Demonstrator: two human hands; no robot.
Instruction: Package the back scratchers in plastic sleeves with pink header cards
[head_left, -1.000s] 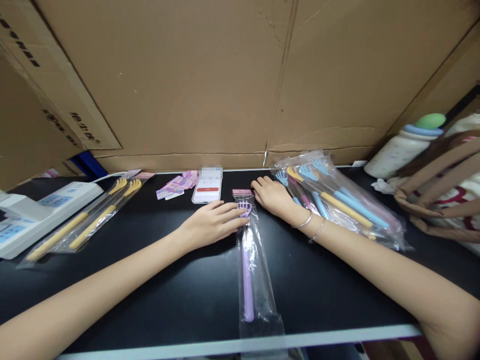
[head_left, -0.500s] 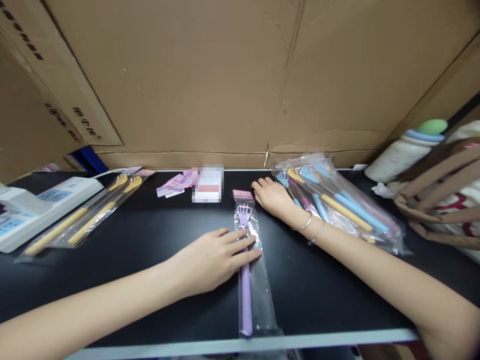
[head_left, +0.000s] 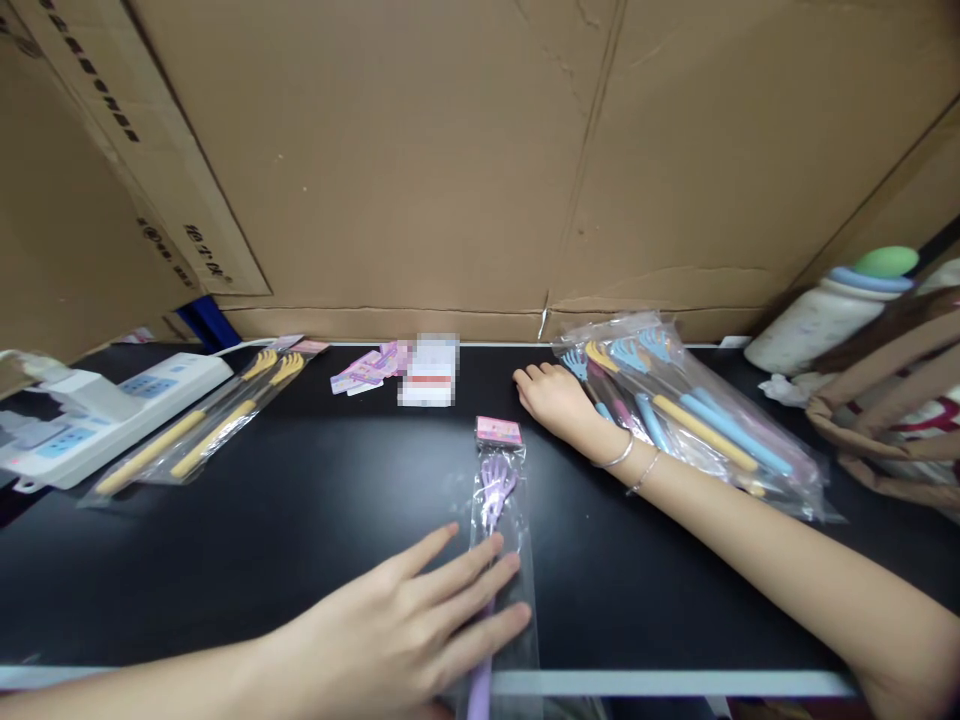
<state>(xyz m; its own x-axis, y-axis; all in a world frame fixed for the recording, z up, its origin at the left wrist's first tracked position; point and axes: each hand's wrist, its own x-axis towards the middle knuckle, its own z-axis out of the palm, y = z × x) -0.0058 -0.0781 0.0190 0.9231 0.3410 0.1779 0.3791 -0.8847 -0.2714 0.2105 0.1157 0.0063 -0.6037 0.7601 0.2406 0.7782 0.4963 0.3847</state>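
A purple back scratcher (head_left: 498,490) in a clear plastic sleeve with a pink header card (head_left: 499,431) lies lengthwise before me, its handle end reaching past the table's front edge. My left hand (head_left: 420,610) rests on the sleeve with fingers spread, covering part of the handle. Further back, my right hand (head_left: 559,405) lies on the black table with its fingers loosely bent and nothing visible in them. Beside its wrist is a large clear bag (head_left: 720,400) holding several blue, yellow and pink-purple back scratchers.
Two yellow back scratchers (head_left: 214,440) in sleeves lie at the left, alongside a white power strip (head_left: 135,405). Pink cards (head_left: 367,370) and a blurred-out phone (head_left: 429,370) sit at the back. On the right are a white bottle (head_left: 821,320) and a bag with brown handles (head_left: 862,400).
The purple back scratcher has slid toward me, over the front edge. My left hand has moved from its head down along the handle. My right hand has stayed in place.
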